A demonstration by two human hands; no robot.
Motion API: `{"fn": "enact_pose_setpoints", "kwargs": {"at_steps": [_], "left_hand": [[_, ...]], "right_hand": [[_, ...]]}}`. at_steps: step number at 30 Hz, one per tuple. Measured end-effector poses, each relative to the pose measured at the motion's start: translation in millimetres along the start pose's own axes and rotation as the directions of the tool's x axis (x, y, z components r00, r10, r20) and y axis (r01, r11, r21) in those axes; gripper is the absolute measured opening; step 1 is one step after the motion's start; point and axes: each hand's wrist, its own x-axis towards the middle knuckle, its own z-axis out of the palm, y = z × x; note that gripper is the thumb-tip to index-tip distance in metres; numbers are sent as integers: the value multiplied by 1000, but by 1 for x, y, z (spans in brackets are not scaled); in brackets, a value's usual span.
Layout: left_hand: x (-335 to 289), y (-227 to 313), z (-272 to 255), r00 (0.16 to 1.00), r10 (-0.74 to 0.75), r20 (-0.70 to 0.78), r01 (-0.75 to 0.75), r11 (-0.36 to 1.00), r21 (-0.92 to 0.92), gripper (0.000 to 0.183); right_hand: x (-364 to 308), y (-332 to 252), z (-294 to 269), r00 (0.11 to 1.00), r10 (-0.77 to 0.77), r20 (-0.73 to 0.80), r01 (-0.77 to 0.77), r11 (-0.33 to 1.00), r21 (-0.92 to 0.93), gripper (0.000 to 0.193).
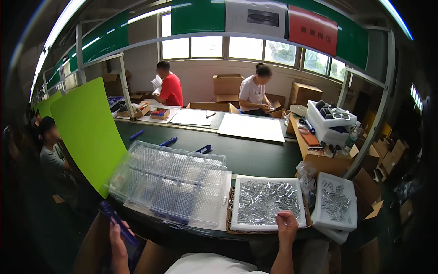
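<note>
1. While the left hand [118,237] curls its fingers around a long dark-blue piece [107,211], well to the left of a white foam tray [303,201], the right hand [287,223] hangs over that tray's near edge, thumb and fingertips drawn together.
2. Slim and smooth-looking, the dark-blue piece slants with its upper end to the left, jutting clear of the grip.
3. Silver metal pieces [262,196], slender and looped like bent wire, lie jumbled across the foam tray's floor, catching the light.
4. Fingers cover part of the dark-blue piece, and its lower end sinks into shadow; whether the right fingertips pinch one of the metal pieces (the spot is too small to read) cannot be told.
5. Just left of the foam tray, a clear plastic case [207,201] blurs the bluish shapes seen through its textured surface.
6. Just right of the foam tray stands a second tray [350,212] of similar metal.
7. Both forearms, nearer than the foam tray, are cut off by shadow or the lower edge.
</note>
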Motion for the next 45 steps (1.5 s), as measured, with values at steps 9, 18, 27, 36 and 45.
{"fn": "enact_pose_setpoints", "kwargs": {"at_steps": [9,18,27,36,45], "left_hand": [[-18,-78,211,451,-368,813,689,723,-55,57],[-61,-101,245,136,-463,876,878,465,109,66],[-64,-103,239,151,-488,860,779,595,200,51],[-66,-116,236,328,-472,818,553,798,239,34],[-61,-119,238,421,-358,833,354,911,212,23]], "right_hand": [[3,-69,26,978,53,203,-101,967,235,19],[-26,-76,41,905,-3,426,55,992,-110,15],[-44,-58,69,895,-24,445,176,937,-302,9],[-51,-44,79,836,-31,548,309,851,-424,17],[-64,-34,87,915,149,374,-40,958,-284,44]]}}
